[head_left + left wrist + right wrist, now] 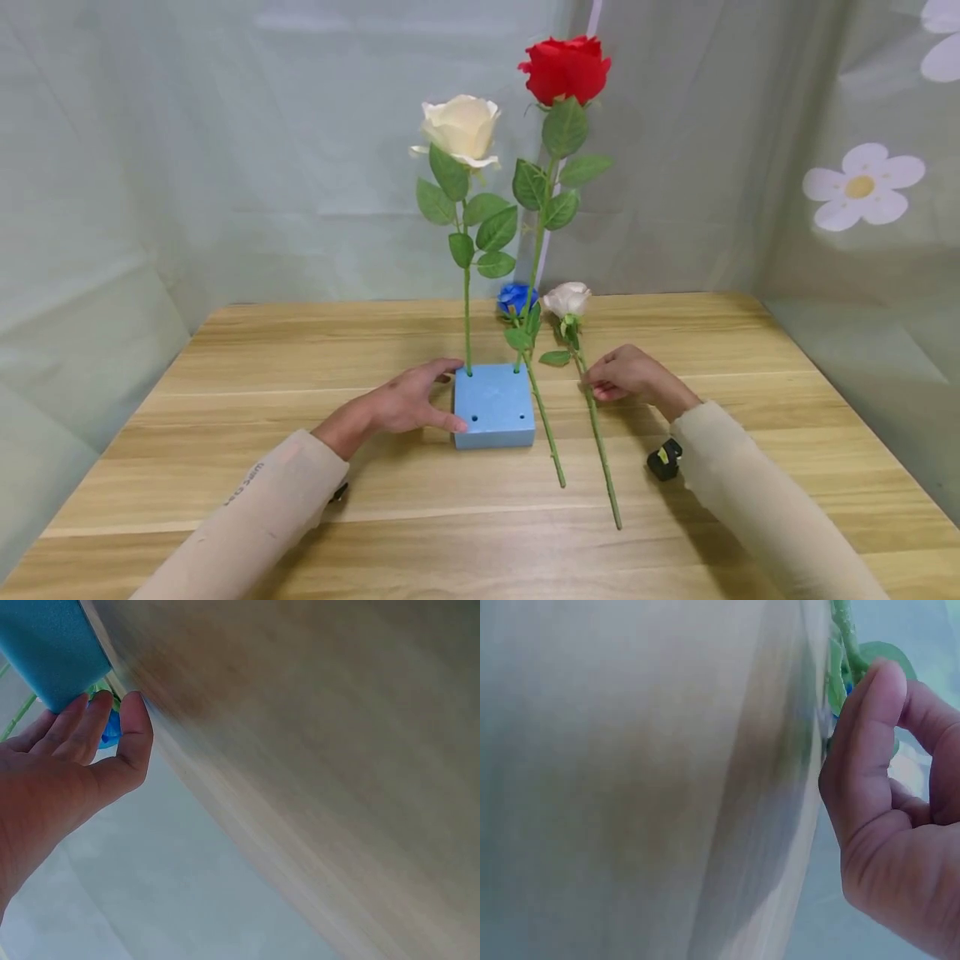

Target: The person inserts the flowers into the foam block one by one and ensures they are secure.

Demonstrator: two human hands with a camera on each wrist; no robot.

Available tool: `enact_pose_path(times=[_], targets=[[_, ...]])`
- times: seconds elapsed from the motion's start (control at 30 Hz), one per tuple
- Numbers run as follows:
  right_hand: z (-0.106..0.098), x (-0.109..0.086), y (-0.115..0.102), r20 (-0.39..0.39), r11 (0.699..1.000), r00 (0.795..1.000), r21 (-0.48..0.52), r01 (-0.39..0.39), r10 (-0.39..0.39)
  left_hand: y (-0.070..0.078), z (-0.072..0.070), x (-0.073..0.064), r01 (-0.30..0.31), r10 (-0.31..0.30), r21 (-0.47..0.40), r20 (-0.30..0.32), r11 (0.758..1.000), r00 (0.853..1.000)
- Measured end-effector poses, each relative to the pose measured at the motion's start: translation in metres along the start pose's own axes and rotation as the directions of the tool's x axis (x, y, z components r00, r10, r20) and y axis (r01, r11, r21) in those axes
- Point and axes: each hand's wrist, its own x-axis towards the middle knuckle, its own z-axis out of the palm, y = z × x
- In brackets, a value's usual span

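Observation:
My left hand (408, 400) is spread along the left side of a light blue block (493, 400), its thumb at the front corner and a finger at the back. In the left wrist view, fingertips meet the edge of the block (52, 652). A cream rose (459, 132) and a red rose (566, 71) stand upright in the block's back holes; two small holes show near its front. My right hand (630, 375) pinches the stem of a pale pink rose (567, 298), which lies along the table. In the right wrist view its green stem (845, 626) meets the fingertips.
A blue rose (516, 298) lies between the block and the pale pink rose, its stem (551, 437) slanting toward the front. The wooden table (300, 358) ends at a pale curtain (315, 167) behind. A black strapped device (663, 459) sits at the right cuff.

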Motion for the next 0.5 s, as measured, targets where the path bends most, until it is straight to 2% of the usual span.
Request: enact_pose_path(times=[0.2,0.5], targets=[[-0.004,-0.009,-0.007,0.032,0.998,0.999,0.041,0.038,-0.039,0.000,0.001,0.001,0.025,-0.025,0.001,-0.003,1.000,1.000],[-0.010,-0.022,-0.021,-0.006,0.992,0.992,-0.021,0.122,-0.122,-0.001,0.000,0.002,0.028,-0.028,-0.004,-0.002,1.000,1.000]])
